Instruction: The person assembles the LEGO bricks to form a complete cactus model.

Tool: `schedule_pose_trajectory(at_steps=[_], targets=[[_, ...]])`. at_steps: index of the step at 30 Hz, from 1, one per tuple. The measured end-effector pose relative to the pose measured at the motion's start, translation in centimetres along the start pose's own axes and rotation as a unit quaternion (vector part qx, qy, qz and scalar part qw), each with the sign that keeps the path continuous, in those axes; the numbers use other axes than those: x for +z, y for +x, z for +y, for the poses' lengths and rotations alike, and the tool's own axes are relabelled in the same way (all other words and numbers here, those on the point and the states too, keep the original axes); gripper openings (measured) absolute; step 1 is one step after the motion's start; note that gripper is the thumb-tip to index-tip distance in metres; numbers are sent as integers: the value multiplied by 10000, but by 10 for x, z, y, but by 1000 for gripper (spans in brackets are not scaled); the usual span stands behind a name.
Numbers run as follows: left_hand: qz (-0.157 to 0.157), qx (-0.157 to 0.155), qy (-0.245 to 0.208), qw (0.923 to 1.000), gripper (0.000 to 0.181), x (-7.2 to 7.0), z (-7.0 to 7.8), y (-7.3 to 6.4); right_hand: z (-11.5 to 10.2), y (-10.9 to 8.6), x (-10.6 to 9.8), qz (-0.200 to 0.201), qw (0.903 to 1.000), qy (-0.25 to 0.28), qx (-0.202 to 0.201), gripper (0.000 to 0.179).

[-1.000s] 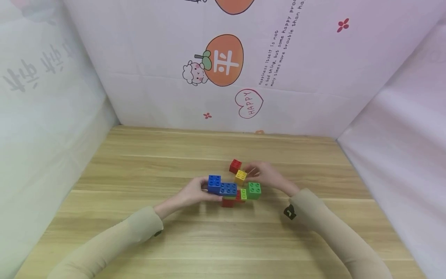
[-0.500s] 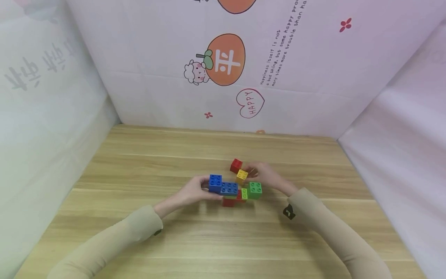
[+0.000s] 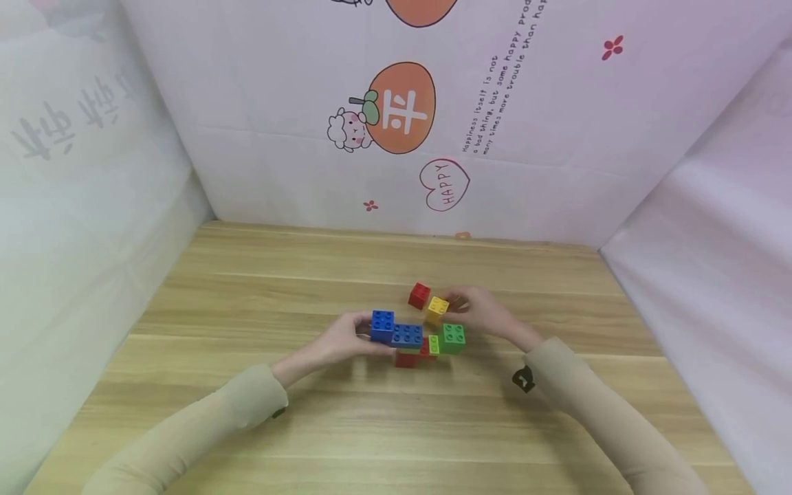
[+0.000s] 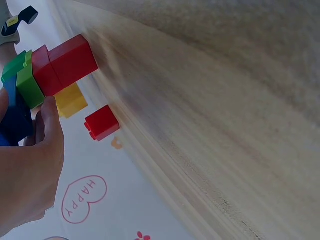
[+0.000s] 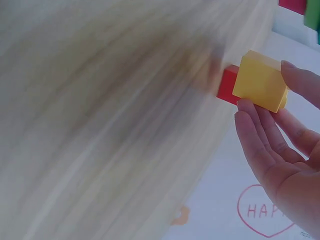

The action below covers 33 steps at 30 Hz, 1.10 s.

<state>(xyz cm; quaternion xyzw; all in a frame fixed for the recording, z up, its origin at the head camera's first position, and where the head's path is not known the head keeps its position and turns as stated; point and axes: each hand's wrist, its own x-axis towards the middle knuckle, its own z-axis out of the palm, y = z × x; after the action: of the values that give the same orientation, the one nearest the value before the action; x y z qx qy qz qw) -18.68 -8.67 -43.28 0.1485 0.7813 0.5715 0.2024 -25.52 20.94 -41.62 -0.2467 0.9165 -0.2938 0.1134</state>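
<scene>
head: my left hand [image 3: 344, 339] pinches one toy-brick build [image 3: 407, 335], long axis running left to right; my right hand [image 3: 485, 314] pinches one yellow brick [image 3: 436, 311] just beyond its right half. left wrist: one loose red brick [image 4: 103, 122] stands on the bench [image 4: 200, 100]. right wrist: the yellow brick is apart from the build.

The backdrop cloth [image 3: 557, 124] reads "HAPPY" in a heart outline [image 3: 445, 184] and "Happiness itself is not a bad thing".
</scene>
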Motion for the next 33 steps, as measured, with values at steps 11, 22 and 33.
schedule_pose_trajectory(at_steps=[11, 22, 33], targets=[[-22, 115, -12, 9999, 50, -1, -1, -1, -14, -11, -19, 367, 9992, -17, -180, 34], [14, 135, 60, 9999, 48, 1, -1, -2, -34, -18, -32, 612, 9963, -62, -601, 32], [44, 100, 171, 9998, 50, 1, -1, 0, -55, -28, -38, 794, 9922, -279, -921, 33]])
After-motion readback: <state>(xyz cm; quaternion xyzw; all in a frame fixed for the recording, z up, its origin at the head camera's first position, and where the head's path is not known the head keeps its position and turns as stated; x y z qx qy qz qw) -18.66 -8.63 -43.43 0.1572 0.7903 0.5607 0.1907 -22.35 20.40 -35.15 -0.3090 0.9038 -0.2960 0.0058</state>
